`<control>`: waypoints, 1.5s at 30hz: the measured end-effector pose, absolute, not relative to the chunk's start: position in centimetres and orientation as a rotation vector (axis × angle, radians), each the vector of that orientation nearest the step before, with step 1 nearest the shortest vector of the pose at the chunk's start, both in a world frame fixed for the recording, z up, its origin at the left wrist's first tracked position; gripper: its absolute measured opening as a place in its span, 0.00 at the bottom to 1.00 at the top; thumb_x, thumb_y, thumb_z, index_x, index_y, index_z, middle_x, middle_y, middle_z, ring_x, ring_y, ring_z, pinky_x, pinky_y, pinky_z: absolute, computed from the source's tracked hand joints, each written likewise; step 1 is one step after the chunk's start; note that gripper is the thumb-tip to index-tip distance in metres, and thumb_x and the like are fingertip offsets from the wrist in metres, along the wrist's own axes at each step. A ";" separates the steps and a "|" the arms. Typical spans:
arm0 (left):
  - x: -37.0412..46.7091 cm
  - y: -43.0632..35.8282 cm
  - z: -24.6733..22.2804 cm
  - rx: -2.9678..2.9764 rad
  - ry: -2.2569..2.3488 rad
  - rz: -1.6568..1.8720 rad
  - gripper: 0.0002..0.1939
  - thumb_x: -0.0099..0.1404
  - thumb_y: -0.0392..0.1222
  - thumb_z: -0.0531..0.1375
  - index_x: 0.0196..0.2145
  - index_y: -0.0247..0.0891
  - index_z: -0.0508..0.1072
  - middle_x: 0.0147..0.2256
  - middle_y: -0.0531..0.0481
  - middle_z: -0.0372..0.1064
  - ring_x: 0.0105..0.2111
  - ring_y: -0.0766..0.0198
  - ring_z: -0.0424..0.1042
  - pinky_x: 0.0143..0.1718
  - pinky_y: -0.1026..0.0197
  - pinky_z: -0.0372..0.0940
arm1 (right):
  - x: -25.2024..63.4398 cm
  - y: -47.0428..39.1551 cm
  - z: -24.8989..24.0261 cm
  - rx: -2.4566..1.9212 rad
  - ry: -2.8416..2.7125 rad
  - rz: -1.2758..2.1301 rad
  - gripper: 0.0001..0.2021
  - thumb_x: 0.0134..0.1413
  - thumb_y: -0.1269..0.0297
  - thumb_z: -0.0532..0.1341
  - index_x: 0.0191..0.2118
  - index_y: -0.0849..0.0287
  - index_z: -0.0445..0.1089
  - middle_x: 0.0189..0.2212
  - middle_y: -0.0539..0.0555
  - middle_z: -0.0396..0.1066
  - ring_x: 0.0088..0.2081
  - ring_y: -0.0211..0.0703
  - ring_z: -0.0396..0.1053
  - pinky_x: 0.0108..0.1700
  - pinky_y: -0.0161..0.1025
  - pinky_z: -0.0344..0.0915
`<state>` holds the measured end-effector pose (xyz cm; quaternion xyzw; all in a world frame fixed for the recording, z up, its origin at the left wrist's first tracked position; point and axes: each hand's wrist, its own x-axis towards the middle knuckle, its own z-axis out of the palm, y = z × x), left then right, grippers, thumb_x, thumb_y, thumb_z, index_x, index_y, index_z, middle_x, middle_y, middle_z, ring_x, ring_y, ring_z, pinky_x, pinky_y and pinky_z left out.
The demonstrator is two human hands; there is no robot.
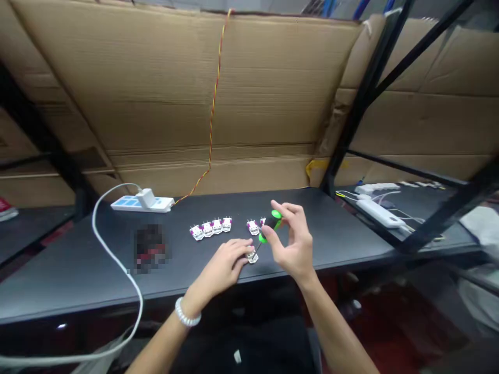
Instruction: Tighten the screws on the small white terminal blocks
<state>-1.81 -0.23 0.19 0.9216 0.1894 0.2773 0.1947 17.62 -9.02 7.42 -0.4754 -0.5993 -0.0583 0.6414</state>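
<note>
My right hand grips a screwdriver with a black and green handle, thumb on one side and fingers on the other. Its thin shaft slants down to the left, the tip at a small white part near the table's front edge. That part is pinned by the closed fingers of my left hand, which cover its left side. Just behind it lie similar white and purple parts, one partly hidden by the screwdriver and my right hand. Several more such pieces stand in a row to the left.
A white power strip with a plugged-in adapter sits at the back left of the black table. Its white cable loops over the front edge. Cardboard walls the back; a black metal frame rises at right.
</note>
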 end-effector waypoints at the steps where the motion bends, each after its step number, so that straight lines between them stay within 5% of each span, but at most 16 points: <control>1: -1.8 -0.2 0.2 2.585 0.528 0.775 0.16 0.76 0.34 0.59 0.57 0.42 0.78 0.62 0.41 0.76 0.63 0.49 0.73 0.66 0.39 0.68 | 17.6 -9.1 7.5 -1.093 -1.361 -0.141 0.25 0.65 0.64 0.67 0.66 0.48 0.71 0.50 0.56 0.68 0.41 0.43 0.71 0.46 0.46 0.75; 8: -1.8 -0.1 0.0 2.570 0.521 0.797 0.15 0.77 0.35 0.59 0.57 0.43 0.78 0.62 0.42 0.75 0.63 0.49 0.73 0.66 0.40 0.69 | 18.0 -9.2 7.3 -0.990 -1.426 0.045 0.25 0.74 0.65 0.53 0.72 0.50 0.63 0.56 0.60 0.72 0.55 0.52 0.74 0.55 0.52 0.74; 16: -1.8 -0.1 0.1 2.571 0.526 0.784 0.15 0.77 0.34 0.59 0.57 0.43 0.78 0.62 0.43 0.76 0.63 0.49 0.73 0.66 0.40 0.68 | 17.6 -9.1 7.6 -1.081 -1.404 -0.100 0.23 0.67 0.63 0.65 0.66 0.49 0.71 0.51 0.58 0.70 0.44 0.46 0.72 0.49 0.48 0.76; 21: -1.8 -0.2 0.1 2.576 0.517 0.784 0.15 0.77 0.34 0.59 0.57 0.43 0.78 0.62 0.42 0.75 0.63 0.49 0.73 0.66 0.40 0.68 | 17.7 -9.1 7.1 -1.002 -1.418 0.123 0.25 0.74 0.64 0.54 0.73 0.48 0.61 0.59 0.60 0.74 0.55 0.51 0.76 0.58 0.53 0.75; 24: -1.8 -0.2 0.1 2.578 0.521 0.789 0.15 0.76 0.34 0.59 0.57 0.43 0.78 0.62 0.42 0.75 0.63 0.49 0.73 0.66 0.41 0.69 | 17.7 -9.0 7.1 -0.992 -1.409 0.078 0.24 0.72 0.63 0.58 0.70 0.49 0.65 0.60 0.61 0.72 0.57 0.53 0.75 0.58 0.53 0.75; 29: -1.9 -0.1 0.1 2.585 0.527 0.787 0.15 0.76 0.34 0.59 0.56 0.43 0.78 0.62 0.43 0.76 0.63 0.49 0.73 0.66 0.41 0.69 | 17.5 -8.8 7.3 -1.091 -1.381 -0.142 0.24 0.65 0.63 0.66 0.66 0.49 0.71 0.52 0.59 0.71 0.44 0.47 0.74 0.49 0.49 0.77; 35: -1.8 -0.2 0.1 2.574 0.512 0.825 0.15 0.76 0.35 0.60 0.57 0.44 0.79 0.61 0.41 0.76 0.62 0.49 0.74 0.65 0.41 0.70 | 17.6 -8.9 6.8 -1.003 -1.400 0.067 0.24 0.74 0.63 0.54 0.72 0.51 0.62 0.58 0.61 0.73 0.55 0.53 0.75 0.57 0.53 0.75; 40: -1.9 -0.2 0.2 2.581 0.530 0.784 0.15 0.77 0.35 0.59 0.57 0.44 0.78 0.62 0.43 0.76 0.63 0.50 0.73 0.66 0.41 0.69 | 17.6 -8.9 7.1 -1.085 -1.372 -0.123 0.23 0.65 0.61 0.67 0.64 0.50 0.71 0.52 0.58 0.69 0.44 0.46 0.72 0.47 0.47 0.75; 45: -1.9 -0.1 0.2 2.584 0.517 0.787 0.15 0.77 0.36 0.59 0.57 0.43 0.78 0.62 0.42 0.75 0.63 0.49 0.73 0.66 0.40 0.68 | 17.6 -9.0 7.4 -1.045 -1.411 -0.006 0.24 0.72 0.64 0.57 0.70 0.50 0.65 0.53 0.59 0.72 0.45 0.48 0.73 0.49 0.49 0.74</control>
